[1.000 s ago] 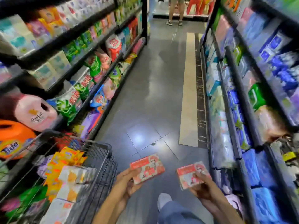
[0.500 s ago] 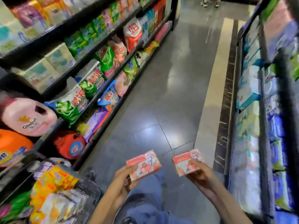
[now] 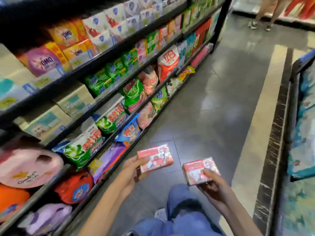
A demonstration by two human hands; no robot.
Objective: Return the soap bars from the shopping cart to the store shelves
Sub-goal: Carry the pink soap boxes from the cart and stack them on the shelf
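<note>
A shelving unit (image 3: 119, 46) runs along the aisle from 8 o'clock to 12 o'clock. OMO boxes (image 3: 51, 60) sit on an upper tier at 10 o'clock, with detergent bags (image 3: 110, 120) on the tiers below and a Comfort pouch (image 3: 29, 167) at 8 o'clock. The floor (image 3: 213, 108) lies right of the unit, and a second shelving unit (image 3: 293, 82) stands at 3 o'clock. At 6 o'clock, above the person's knee (image 3: 184, 198), the left soap box (image 3: 155, 158) in the left hand (image 3: 131, 172) is beside, but apart from, the right soap box (image 3: 199, 169) in the right hand (image 3: 213, 184). A bystander's legs (image 3: 265, 12) stand at 1 o'clock, at the aisle's far end.

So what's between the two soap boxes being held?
Only grey floor, in the head view; the left soap box and the right soap box do not touch.
</note>
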